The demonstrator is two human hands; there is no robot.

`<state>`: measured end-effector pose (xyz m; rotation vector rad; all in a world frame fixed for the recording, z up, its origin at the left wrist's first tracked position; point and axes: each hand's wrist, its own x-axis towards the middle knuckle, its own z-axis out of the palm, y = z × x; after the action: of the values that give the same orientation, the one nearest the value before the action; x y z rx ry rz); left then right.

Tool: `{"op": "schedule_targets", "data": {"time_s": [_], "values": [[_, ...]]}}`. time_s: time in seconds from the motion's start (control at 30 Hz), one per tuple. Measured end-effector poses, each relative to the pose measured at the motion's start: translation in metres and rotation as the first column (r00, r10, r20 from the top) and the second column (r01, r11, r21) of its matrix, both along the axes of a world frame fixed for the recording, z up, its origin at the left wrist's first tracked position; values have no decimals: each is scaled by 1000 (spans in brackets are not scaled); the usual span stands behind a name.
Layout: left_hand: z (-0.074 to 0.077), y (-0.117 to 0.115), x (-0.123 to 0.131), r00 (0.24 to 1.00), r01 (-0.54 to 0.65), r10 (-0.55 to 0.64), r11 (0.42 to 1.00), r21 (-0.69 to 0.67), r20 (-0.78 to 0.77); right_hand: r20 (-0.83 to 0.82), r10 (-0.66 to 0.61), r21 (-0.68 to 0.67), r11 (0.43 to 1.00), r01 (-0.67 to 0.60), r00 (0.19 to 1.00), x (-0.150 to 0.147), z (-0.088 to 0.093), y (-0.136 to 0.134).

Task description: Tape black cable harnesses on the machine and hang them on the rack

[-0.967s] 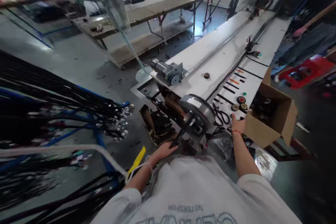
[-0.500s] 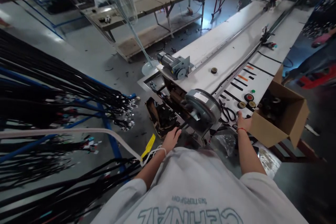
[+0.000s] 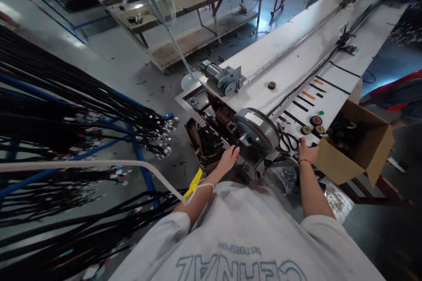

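Observation:
My left hand [image 3: 228,160] is just below the round grey drum [image 3: 255,129] at the table's near end. Its fingers are loosely bent and a little apart, with nothing visible in them. My right hand [image 3: 308,153], a red string at its wrist, lies at the table's near edge against the cardboard box [image 3: 341,162]. Its thumb points up, away from the palm; the box hides the other fingers. Black-handled scissors [image 3: 289,142] lie just left of that thumb. Beyond it are tape rolls [image 3: 306,130] and a red-centred black roll [image 3: 316,120].
A motor [image 3: 217,77] is mounted at the table's left corner. Black and orange strips [image 3: 309,95] line the long white table [image 3: 253,96]. Black cable bundles [image 3: 82,96] hang on a blue rack at left. An open box of dark pieces [image 3: 204,142] stands below the drum.
My left hand has moved up and right, closer to the drum. My right hand stays at the table edge by the box. The view has shifted slightly.

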<state>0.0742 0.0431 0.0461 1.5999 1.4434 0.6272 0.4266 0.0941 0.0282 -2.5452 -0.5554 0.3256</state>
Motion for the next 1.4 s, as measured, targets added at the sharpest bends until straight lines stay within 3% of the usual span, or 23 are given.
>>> {"op": "schedule_targets", "data": {"time_s": [0.17, 0.3, 0.4, 0.53, 0.67, 0.87, 1.07, 1.27, 1.4], "values": [[-17, -7, -11, 997, 23, -20, 999, 35, -74, -16, 0, 6, 1000, 0, 1000, -5, 8, -1], [-45, -17, -44, 975, 5, -20, 998, -69, -220, -16, -8, -11, 1000, 8, 1000, -7, 10, -1], [-55, -31, -72, 954, -13, -38, 986, -167, -298, -19, -14, -22, 1000, 14, 1000, -7, 12, 0], [-43, -61, -94, 961, 36, -75, 988, -152, -265, -15, 1, -17, 1000, -1, 1000, -5, 10, 0], [-18, -81, -87, 980, -6, -12, 996, -93, -196, -14, -7, -29, 1000, 6, 1000, -2, 5, 1], [3, -67, -58, 978, -110, 101, 993, -39, -180, -26, 7, -15, 1000, -7, 1000, 0, 3, 1], [8, -42, -40, 995, -89, 88, 995, -33, -44, -32, 7, -10, 1000, -7, 999, 1, 3, 0], [-1, -36, -34, 982, -79, 77, 997, 5, 172, -25, -11, 8, 1000, 11, 1000, -1, 5, 0], [-5, -38, -30, 936, -101, 162, 974, -202, 312, -25, -16, 17, 1000, 16, 1000, -3, 7, 0]]}}
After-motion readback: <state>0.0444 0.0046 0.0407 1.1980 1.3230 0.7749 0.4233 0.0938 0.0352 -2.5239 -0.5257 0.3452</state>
